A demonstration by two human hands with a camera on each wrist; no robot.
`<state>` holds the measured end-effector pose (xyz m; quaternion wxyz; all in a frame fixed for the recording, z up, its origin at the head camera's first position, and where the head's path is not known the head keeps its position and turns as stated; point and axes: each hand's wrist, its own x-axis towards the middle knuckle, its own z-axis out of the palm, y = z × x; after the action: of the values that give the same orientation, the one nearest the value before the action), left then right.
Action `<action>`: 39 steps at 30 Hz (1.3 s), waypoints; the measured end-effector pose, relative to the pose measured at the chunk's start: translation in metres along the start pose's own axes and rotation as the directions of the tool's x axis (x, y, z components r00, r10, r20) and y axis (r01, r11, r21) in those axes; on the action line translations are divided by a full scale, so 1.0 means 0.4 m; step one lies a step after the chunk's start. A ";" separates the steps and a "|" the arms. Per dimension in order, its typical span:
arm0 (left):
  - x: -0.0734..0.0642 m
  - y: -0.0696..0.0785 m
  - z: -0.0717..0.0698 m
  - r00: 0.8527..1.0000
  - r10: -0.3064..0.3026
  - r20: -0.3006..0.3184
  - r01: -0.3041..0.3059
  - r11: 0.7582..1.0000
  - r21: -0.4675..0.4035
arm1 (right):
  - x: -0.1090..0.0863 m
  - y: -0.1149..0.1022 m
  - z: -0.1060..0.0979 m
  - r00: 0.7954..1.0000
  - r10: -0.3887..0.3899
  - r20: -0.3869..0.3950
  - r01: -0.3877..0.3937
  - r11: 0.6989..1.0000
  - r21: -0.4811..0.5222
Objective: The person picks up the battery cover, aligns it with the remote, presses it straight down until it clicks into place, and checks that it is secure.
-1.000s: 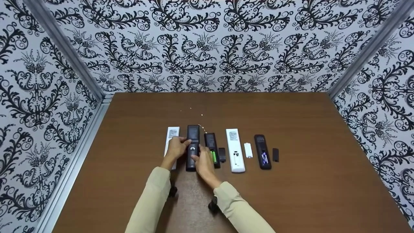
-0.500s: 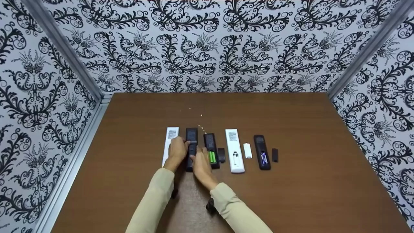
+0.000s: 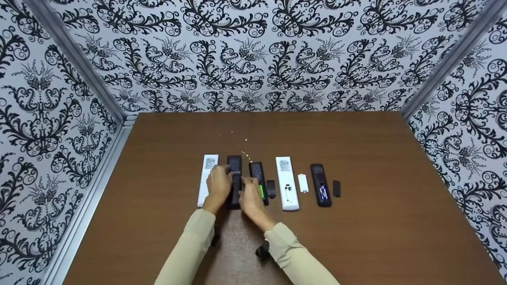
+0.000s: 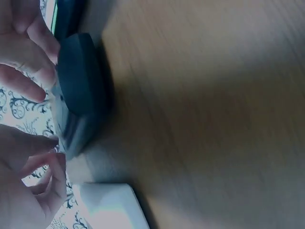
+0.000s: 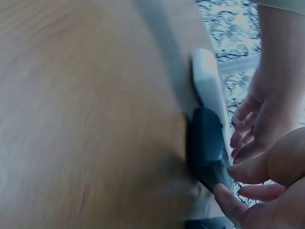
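A long black remote control (image 3: pixel 235 194) lies back side up between the two hands. The left hand (image 3: pixel 219 184) holds it near its upper middle, fingertips at a grey seam; a small dark patch at those fingertips is too blurred to identify. From the other side, the right hand (image 3: pixel 252 200) grips the remote with thumb and fingers at its edge. In the right wrist view, the thumb and index finger (image 5: pixel 228 202) meet the remote's side. Left of it lies a white remote control (image 3: pixel 203 194), partly behind the left hand.
To the right lie a black remote (image 3: pixel 256 170) showing a green battery (image 3: pixel 262 191), a black battery cover (image 3: pixel 271 189), a white remote (image 3: pixel 282 174), a white cover (image 3: pixel 303 183), another black remote (image 3: pixel 318 174) and its dark cover (image 3: pixel 336 188). Patterned panels surround the table.
The black remote has shifted slightly left and nearer the person. The round silvery mark on its back no longer shows. Both hands stay at the remote, with small finger movements.
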<state>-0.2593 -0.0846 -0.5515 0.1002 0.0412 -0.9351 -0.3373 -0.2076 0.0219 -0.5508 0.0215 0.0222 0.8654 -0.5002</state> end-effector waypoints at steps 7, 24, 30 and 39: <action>-0.007 0.026 0.005 0.999 -0.028 0.026 0.032 0.985 -0.170 | -0.014 0.012 -0.054 0.981 -0.178 -0.083 0.160 0.969 -0.186; -0.049 0.116 0.027 0.978 -0.009 0.210 0.050 0.980 -0.194 | -0.006 0.082 -0.184 0.970 -0.226 -0.093 0.204 0.957 -0.205; -0.055 0.148 0.044 0.967 -0.050 0.248 0.078 0.992 -0.104 | -0.006 0.107 -0.203 0.963 -0.256 -0.086 0.226 0.939 -0.260; -0.061 0.194 0.094 0.962 -0.149 0.228 0.141 0.989 0.049 | -0.013 0.126 -0.209 0.951 -0.307 -0.029 0.259 0.846 -0.466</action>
<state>-0.2445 0.0021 -0.5341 -0.0350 0.0715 -0.9402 -0.3312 -0.2007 0.1192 -0.5524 -0.0923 -0.0859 0.9521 -0.2785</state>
